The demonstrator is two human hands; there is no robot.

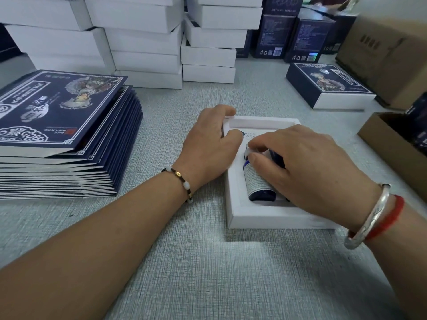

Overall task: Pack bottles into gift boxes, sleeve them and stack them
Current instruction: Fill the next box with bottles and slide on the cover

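Worktop (184, 262): grey, textured surface carrying everything in view.
Gift box (258, 217): open white tray box, centre of the worktop, just right of middle, long side running near to far.
Bottle (256, 182): dark blue with a pale printed label, lying on its side in the tray recess, base toward the near edge; its neck end is hidden under fingers.
Second bottle (276, 158): only a dark blue sliver shows beneath the right hand, just right of the first.
Printed card (250, 134): white, with dark print, in the far part of the tray, partly covered by both hands.
Left hand (208, 144): rests on the box's far left corner, fingers curled over the rim, thumb inside the tray; it steadies the box rather than clasping it. Beaded bracelet (182, 181) on the wrist.
Right hand (307, 167): palm down over the tray, fingertips pinching the neck end of the bottle. Silver bangle (369, 215) and red cord (390, 217) on the wrist.
Flat sleeves (57, 125): dark blue printed stack, left side.
White boxes (143, 42): several stacks along the far edge.
Sleeved box (328, 85): finished, far right.
Cardboard cartons (390, 144): brown, right edge.
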